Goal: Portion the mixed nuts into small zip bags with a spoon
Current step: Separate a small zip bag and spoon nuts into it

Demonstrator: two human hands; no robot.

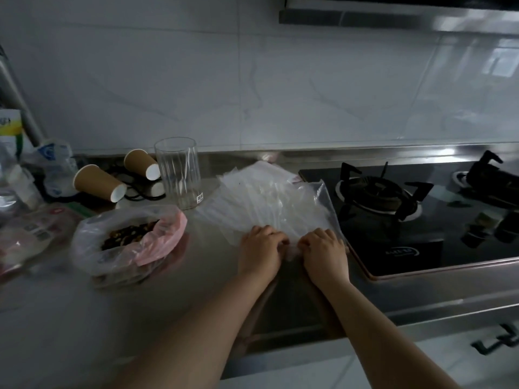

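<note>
A fanned stack of clear zip bags (264,197) lies on the steel counter, inside a larger clear sleeve. My left hand (261,248) and my right hand (323,251) sit side by side at the stack's near edge, fingers curled and pinching the plastic there. To the left, a clear plastic bag of mixed nuts (126,237) lies open, with a pink bag (165,237) tucked at its side. No spoon is visible.
A tall clear glass (179,172) stands behind the nuts. Two brown paper cups (98,182) lie tipped over near black cords. Packages crowd the far left (31,231). A black gas hob (393,209) borders the bags on the right.
</note>
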